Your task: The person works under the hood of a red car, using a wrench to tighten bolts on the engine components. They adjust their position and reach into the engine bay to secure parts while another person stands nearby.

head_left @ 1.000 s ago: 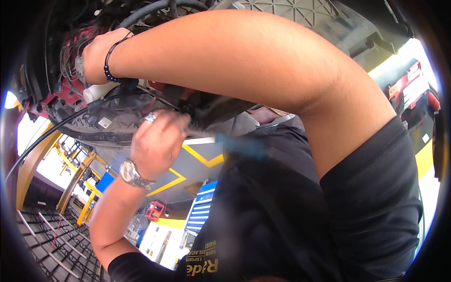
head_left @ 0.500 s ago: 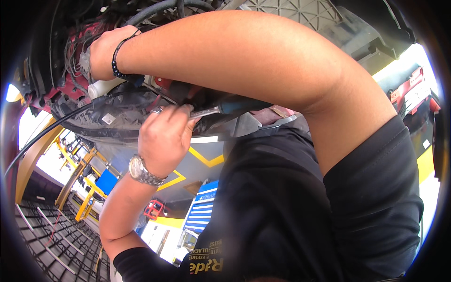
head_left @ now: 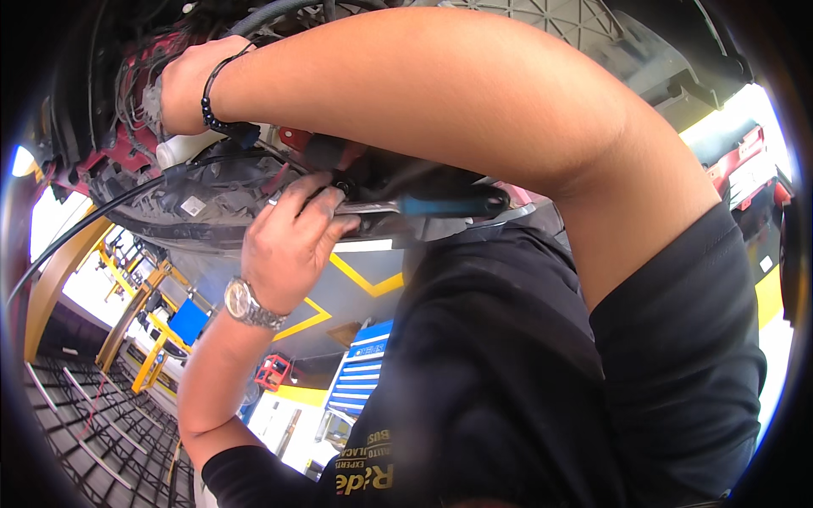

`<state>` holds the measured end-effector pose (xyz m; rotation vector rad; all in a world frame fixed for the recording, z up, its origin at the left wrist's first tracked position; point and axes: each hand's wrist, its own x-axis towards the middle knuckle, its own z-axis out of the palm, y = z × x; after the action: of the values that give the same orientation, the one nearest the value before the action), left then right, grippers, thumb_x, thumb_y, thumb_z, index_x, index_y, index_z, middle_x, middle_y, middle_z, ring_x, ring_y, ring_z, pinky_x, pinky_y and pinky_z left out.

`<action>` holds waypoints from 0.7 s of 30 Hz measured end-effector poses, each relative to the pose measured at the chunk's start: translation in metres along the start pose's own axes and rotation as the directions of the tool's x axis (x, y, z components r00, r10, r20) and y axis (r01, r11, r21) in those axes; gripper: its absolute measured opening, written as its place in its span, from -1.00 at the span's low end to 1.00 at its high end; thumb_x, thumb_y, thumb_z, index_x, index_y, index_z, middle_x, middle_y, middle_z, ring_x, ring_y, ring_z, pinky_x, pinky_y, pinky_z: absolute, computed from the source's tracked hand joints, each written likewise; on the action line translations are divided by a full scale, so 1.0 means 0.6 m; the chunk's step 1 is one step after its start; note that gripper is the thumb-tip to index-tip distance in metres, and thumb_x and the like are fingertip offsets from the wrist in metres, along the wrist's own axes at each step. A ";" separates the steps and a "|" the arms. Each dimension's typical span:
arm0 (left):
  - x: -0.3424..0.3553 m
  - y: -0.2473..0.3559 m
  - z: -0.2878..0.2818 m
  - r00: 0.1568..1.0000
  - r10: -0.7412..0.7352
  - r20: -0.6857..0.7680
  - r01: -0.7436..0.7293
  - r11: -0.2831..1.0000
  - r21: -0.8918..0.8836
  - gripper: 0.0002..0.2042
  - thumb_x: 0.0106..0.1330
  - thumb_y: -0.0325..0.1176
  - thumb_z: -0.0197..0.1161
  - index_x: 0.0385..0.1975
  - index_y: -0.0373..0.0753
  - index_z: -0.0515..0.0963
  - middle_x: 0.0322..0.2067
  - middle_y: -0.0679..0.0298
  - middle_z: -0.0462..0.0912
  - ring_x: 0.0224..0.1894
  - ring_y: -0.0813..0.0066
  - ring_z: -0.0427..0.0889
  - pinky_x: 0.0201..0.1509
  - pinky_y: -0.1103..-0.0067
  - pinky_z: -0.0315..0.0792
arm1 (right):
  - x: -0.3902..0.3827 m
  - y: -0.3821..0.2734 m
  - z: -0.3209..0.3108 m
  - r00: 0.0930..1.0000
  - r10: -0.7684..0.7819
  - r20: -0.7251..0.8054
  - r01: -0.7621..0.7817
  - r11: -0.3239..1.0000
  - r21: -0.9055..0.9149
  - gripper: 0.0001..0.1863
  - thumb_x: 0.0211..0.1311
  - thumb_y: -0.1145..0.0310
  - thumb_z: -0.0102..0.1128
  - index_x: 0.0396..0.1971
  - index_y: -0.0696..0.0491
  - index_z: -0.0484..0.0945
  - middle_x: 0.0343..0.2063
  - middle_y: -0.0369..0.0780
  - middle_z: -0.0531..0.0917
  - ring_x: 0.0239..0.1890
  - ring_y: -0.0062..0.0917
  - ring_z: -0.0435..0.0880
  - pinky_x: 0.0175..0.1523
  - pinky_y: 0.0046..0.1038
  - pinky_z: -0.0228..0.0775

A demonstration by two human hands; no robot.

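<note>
My left hand [head_left: 288, 245], with a metal watch at its wrist, has its fingers closed on the steel shaft of a ratchet-like tool with a teal-blue handle [head_left: 432, 206], lying roughly level below my right forearm. Its fingertips are against the dark underside assembly [head_left: 203, 216] of a vehicle. My right hand [head_left: 190, 89], with a black beaded bracelet, is curled high at the upper left beside grey wiring [head_left: 135, 97] and red painted metal [head_left: 140, 144]. Its fingertips and what they hold are hidden. A white cylinder [head_left: 174, 152] sits just below it, and a black cable [head_left: 93, 212] slants down leftward.
A ribbed grey panel [head_left: 584, 25] spans the top right. Yellow lift frames [head_left: 157, 364], a blue board [head_left: 190, 320], a blue tool cabinet [head_left: 356, 372], a red cart [head_left: 275, 372] and a dark grid floor [head_left: 89, 423] show below. Red equipment [head_left: 745, 152] is at the right.
The blurred blue-handled tool has swung up to lie level in my left hand, which has risen slightly. The handle now reaches further right. My right arm and hand have shifted slightly up and right.
</note>
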<state>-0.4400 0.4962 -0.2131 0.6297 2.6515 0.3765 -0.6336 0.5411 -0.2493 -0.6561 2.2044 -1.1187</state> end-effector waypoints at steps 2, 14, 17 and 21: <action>-0.008 0.015 0.000 0.999 -0.006 -0.047 0.005 1.000 -0.023 -0.52 0.37 0.02 0.35 0.08 -0.24 0.61 0.06 -0.05 0.51 -0.08 0.00 0.60 -0.12 0.29 0.53 | 0.001 0.001 0.000 1.000 0.017 0.014 -0.017 1.000 0.001 -0.50 0.24 0.09 0.17 0.15 -0.10 0.71 0.08 -0.19 0.76 0.10 -0.29 0.77 0.09 -0.07 0.61; -0.022 0.137 0.081 0.681 -0.725 -0.101 0.416 0.497 -0.762 -0.26 0.42 -0.58 0.18 0.52 -0.38 -0.06 -0.03 0.10 0.61 -0.20 0.48 0.60 -0.18 0.57 0.53 | 0.001 -0.001 0.000 1.000 -0.001 -0.002 0.001 1.000 -0.013 -0.53 0.25 0.14 0.13 0.10 -0.04 0.73 0.06 -0.15 0.76 0.09 -0.26 0.77 0.08 -0.07 0.61; -0.042 0.125 0.055 0.692 -0.718 0.073 0.470 0.372 -0.800 -0.24 0.50 -0.61 0.10 0.58 -0.32 -0.20 -0.11 0.15 0.56 -0.30 0.58 0.58 -0.20 0.61 0.56 | -0.002 -0.002 -0.003 1.000 0.008 0.000 -0.008 1.000 -0.013 -0.53 0.23 0.16 0.13 0.10 -0.02 0.73 0.05 -0.14 0.77 0.07 -0.26 0.78 0.08 -0.07 0.61; -0.049 0.105 0.041 0.616 -0.743 0.264 0.351 -0.042 -0.936 -0.69 0.57 -0.46 0.10 0.21 -0.33 0.29 -0.28 0.22 0.56 -0.40 0.49 0.63 -0.27 0.52 0.61 | 0.002 0.003 0.000 1.000 -0.003 0.005 0.003 1.000 -0.018 -0.53 0.22 0.17 0.13 0.08 -0.01 0.74 0.04 -0.13 0.77 0.06 -0.25 0.78 0.08 -0.11 0.61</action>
<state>-0.3820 0.5404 -0.2044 -1.0580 1.9359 1.7455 -0.6345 0.5413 -0.2512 -0.6695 2.2125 -1.0991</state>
